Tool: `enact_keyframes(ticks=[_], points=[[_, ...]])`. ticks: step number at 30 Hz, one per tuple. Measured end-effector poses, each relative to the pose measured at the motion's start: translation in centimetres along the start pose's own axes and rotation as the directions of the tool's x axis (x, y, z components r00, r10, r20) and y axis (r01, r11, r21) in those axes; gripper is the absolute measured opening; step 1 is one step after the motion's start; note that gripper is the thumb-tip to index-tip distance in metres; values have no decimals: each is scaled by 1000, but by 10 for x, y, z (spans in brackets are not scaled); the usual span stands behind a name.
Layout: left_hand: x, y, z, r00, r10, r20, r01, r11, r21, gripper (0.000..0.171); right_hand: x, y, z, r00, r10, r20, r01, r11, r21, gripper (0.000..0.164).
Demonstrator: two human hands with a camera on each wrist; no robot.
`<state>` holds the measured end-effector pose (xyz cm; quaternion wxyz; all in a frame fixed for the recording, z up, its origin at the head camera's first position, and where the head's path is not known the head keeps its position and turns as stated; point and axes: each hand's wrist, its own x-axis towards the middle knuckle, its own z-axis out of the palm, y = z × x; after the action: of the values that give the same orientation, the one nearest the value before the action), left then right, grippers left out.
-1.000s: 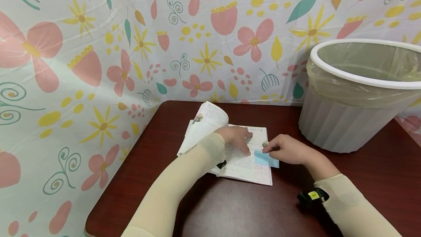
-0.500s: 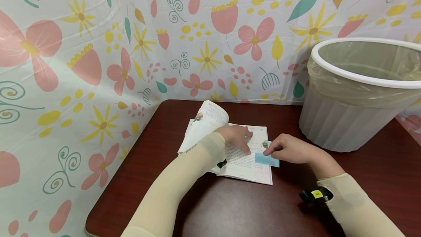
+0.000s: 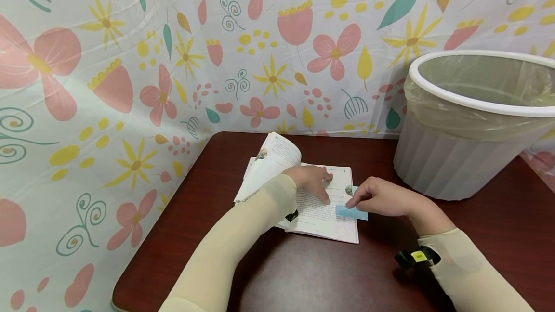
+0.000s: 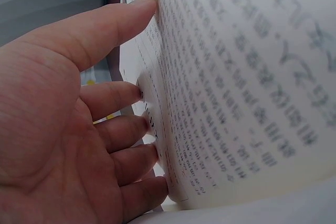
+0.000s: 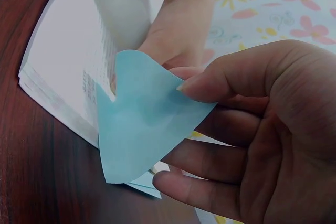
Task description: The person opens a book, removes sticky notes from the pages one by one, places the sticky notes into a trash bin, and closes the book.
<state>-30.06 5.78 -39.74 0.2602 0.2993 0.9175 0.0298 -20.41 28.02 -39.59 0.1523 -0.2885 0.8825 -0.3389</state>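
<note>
A: How do the person's hands lie?

B: The left hand (image 3: 310,179) is spread on the right-hand page of the book (image 3: 321,221), its thumb toward the blue slip (image 3: 353,213). The right hand (image 3: 383,197) pinches that slip between thumb and fingers.

A: Where exactly does the slip sit?

B: At the page's right edge, partly over the page and partly past it. The right wrist view shows it bowed; whether it touches the page is hard to tell.

A: What would help the handling?

B: Probably a light pinch near the slip's edge, since thin paper could crease at that bend, and even pressure from the left hand so that the page stays flat.

A: Anything in the way?

B: The raised pages (image 3: 277,158) curl up by the left sleeve (image 3: 243,230) and might spring over if that arm lifted. Another blue patch (image 3: 355,189) shows just beyond the right fingertips; it may or may not be the same sheet.

A: And farther out?

B: The dark red table (image 3: 303,273), then a lined bin (image 3: 446,162), well apart from the book. Patterned cloth (image 3: 186,28) hangs behind. The black wrist device (image 3: 418,257) could knock the table if the wrist dropped.
</note>
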Motion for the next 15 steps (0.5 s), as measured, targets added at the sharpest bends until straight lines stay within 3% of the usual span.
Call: enact_keyframes(ticks=[15], points=[[2,-1,0,1000,-17,24,17,1000,-11,87,-4,-12,0,1000,2,27,-3,999,41,23]])
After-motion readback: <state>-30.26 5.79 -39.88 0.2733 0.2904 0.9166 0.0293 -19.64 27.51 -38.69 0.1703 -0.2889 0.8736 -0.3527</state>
